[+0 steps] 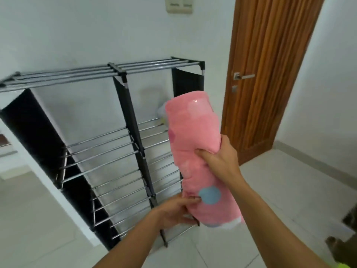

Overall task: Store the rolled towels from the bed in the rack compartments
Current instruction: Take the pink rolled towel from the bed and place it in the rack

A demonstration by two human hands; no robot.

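Note:
I hold a rolled pink towel (191,132) with a blue dot and pale patches, upright and slightly tilted, in front of the rack's right column. My right hand (218,159) grips its middle, thumb pressed into the cloth. My left hand (175,211) grips its lower end from the left. The rack (123,74) has a black frame, black fabric side panels and shelves of metal rods, in two columns. A pale bundle (161,113) lies on the upper right shelf, mostly hidden behind the towel.
A wooden door (270,74) with a metal handle stands shut to the right of the rack. White walls stand behind and to the right. Pale tiled floor (280,190) spreads around the rack. A dark object (343,238) shows at the lower right edge.

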